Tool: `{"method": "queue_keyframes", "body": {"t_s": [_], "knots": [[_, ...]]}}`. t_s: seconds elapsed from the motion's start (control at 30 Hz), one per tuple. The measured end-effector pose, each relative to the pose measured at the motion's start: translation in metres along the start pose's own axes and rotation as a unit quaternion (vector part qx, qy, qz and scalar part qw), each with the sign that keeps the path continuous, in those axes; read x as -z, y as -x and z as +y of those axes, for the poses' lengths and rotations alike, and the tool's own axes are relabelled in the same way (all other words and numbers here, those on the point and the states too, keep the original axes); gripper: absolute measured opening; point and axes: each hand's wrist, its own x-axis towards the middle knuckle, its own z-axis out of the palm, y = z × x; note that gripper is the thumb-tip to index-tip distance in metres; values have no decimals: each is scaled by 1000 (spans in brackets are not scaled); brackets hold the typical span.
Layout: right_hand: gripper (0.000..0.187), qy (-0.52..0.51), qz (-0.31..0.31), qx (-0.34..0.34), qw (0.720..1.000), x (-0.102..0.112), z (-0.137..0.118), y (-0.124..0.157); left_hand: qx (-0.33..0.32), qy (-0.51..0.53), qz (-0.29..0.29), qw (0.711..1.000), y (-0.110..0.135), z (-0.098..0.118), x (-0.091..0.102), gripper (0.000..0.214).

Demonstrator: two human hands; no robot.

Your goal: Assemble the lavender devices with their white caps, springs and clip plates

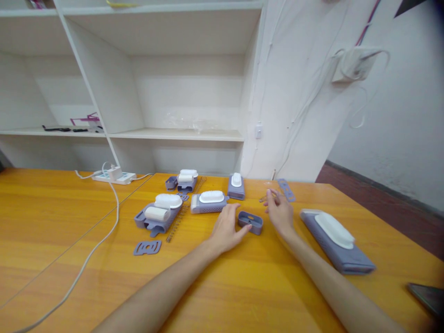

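Observation:
My left hand (227,226) lies open with its fingers stretched forward beside a small grey-purple oval plastic housing (250,222). Its thumb reaches to the housing's near left edge, and the housing's hollow side faces up. To the right, my right hand (280,212) has its fingertips closed together on a thin coil spring (262,199), which pokes out to their left. Just behind that hand is a flat grey-purple slotted plate (286,190). A long grey-purple unit with a white oval top (335,230) rests to the right of my right forearm.
Similar units (209,202) stand farther back, one with a white roller (157,213). A long spring (176,224) and another slotted plate (147,248) lie at left. A white cable (116,217) runs from a power strip (115,175). A dark phone-like object (428,296) lies at right.

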Motion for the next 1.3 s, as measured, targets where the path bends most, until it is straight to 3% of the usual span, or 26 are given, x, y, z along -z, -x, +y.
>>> {"method": "queue_keyframes", "body": {"t_s": [0.13, 0.4, 0.5, 0.6, 0.8, 1.2, 1.3], "knots": [[54, -86, 40, -67, 993, -5, 21, 1, -31, -22, -75, 996, 2, -7, -4, 74], [42, -209, 27, -95, 973, -14, 32, 6, 2, -65, -63, 996, -2, -13, -8, 48], [43, -290, -5, -89, 953, -15, 30, 8, 31, -10, -53, 998, -3, -13, -8, 40], [49, -336, -41, -85, 937, -15, 29, 9, 85, 110, -38, 990, -5, -15, -9, 44], [47, -320, -55, -80, 942, -14, 26, 12, 143, 260, 20, 955, -12, -23, -8, 41], [35, -304, -82, -47, 948, -25, 1, 36, 211, 359, 80, 905, -16, -16, 0, 40], [33, -301, -79, -41, 949, -25, 1, 36, 200, 352, 78, 911, -16, -16, -1, 38]]}}
